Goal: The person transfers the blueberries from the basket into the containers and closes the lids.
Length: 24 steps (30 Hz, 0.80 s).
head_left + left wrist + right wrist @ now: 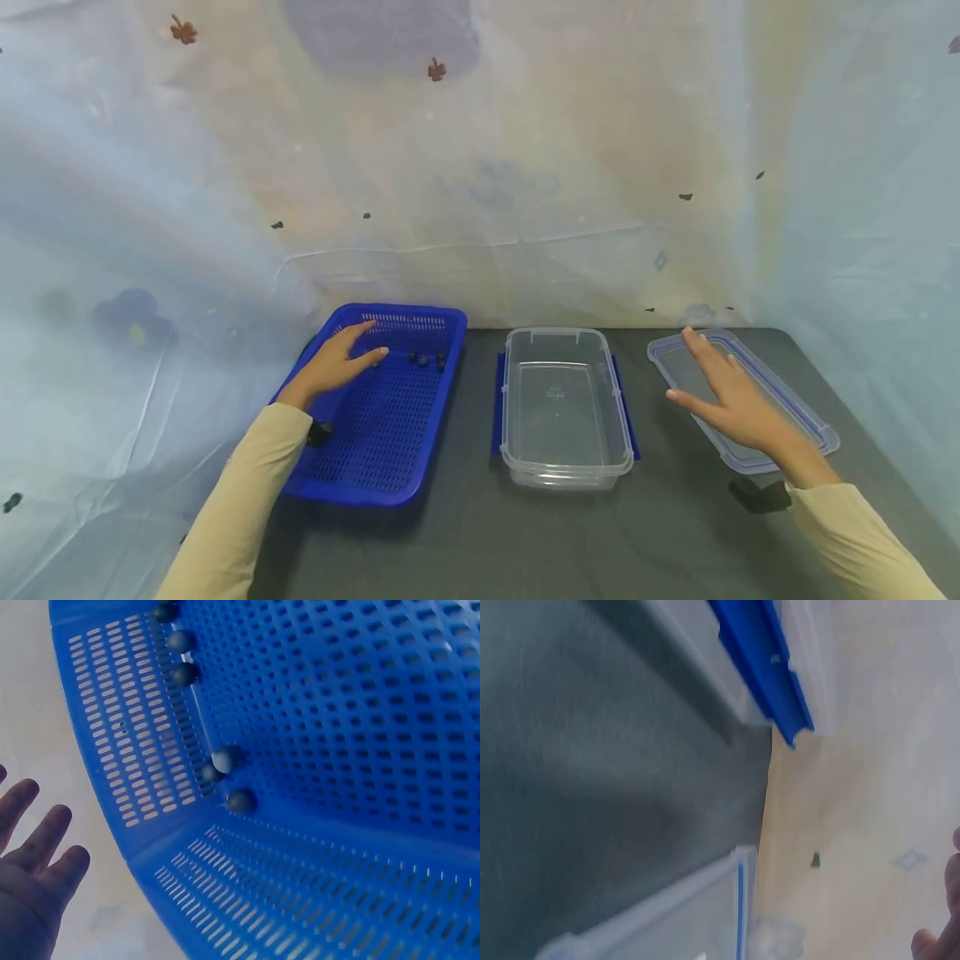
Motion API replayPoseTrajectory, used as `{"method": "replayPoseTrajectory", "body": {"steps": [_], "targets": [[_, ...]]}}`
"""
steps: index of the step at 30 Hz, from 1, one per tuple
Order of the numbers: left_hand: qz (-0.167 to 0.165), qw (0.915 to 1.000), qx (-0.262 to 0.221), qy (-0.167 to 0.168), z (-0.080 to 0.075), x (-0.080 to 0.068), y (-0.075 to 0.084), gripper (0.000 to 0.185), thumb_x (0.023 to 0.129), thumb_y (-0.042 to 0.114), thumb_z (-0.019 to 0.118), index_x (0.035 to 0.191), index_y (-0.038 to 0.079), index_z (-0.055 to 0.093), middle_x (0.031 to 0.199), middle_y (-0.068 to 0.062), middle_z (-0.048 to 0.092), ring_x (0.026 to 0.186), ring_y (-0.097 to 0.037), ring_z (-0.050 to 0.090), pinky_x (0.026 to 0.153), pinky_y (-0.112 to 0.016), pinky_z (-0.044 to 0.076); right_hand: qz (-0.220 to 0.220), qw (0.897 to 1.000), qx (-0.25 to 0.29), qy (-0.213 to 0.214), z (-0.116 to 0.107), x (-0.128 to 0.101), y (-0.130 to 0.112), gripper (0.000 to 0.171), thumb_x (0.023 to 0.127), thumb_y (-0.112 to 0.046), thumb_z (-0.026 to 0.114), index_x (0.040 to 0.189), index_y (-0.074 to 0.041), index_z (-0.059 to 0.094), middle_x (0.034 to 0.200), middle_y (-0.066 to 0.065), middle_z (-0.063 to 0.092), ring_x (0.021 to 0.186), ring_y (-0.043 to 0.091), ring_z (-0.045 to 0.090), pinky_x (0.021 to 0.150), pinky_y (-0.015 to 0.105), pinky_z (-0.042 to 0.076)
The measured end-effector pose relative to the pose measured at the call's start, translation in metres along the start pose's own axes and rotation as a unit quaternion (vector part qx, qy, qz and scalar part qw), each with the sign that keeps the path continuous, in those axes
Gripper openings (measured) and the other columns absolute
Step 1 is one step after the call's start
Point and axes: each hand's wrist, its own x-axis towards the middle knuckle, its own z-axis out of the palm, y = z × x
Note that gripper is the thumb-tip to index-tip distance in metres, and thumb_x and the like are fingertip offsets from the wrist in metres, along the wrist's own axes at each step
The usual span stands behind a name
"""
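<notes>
A blue perforated basket point(378, 467) sits at the table's left, with several small dark berries point(423, 359) near its far end; they also show in the left wrist view point(227, 780). My left hand point(339, 360) hovers open over the basket's far left part, fingers straight point(34, 840), holding nothing. A clear plastic container point(564, 454) stands empty in the middle on a blue mat point(496, 417). My right hand point(726, 392) lies open, fingers spread, over a clear lid with blue trim point(813, 429) at the right; contact cannot be told.
A pale sheet with small flower prints point(480, 167) hangs close behind and around both sides of the dark table point(525, 533). The container's blue clip edge point(769, 667) and the lid's corner point(705, 915) show in the right wrist view.
</notes>
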Motion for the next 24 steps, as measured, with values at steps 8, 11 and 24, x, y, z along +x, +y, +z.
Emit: {"method": "replayPoseTrajectory", "body": {"steps": [8,11,24], "targets": [[-0.043,0.9948,-0.053,0.075,0.016,0.014,-0.004,0.053,0.098,0.029,0.059,0.138,-0.003,0.047,0.137,-0.024,0.049,0.121,-0.042,0.049,0.098,-0.059,0.037,-0.009,0.998,0.066,0.011,0.024,-0.001,-0.009,0.085,0.093,-0.021,0.064,0.157,-0.014,0.007,0.158,0.022,0.01,0.142,0.046,0.008,0.108,0.065,0.001],[-0.057,0.9922,-0.078,0.079,0.022,0.021,-0.002,0.046,0.098,0.023,0.06,0.134,-0.004,0.051,0.131,-0.024,0.054,0.118,-0.041,0.052,0.095,-0.055,0.042,-0.007,0.997,0.082,0.011,0.033,-0.003,-0.012,0.084,0.093,-0.02,0.065,0.157,-0.017,0.01,0.159,0.019,0.012,0.141,0.046,0.01,0.106,0.068,0.007],[-0.099,0.9684,-0.216,0.075,0.05,0.04,0.002,0.033,0.096,0.012,0.062,0.124,-0.006,0.058,0.122,-0.022,0.06,0.114,-0.036,0.055,0.097,-0.05,0.041,-0.024,0.989,0.145,0.028,0.076,-0.011,-0.016,0.087,0.086,-0.013,0.071,0.155,-0.01,0.019,0.157,0.021,0.017,0.138,0.051,0.016,0.096,0.074,0.02]]}}
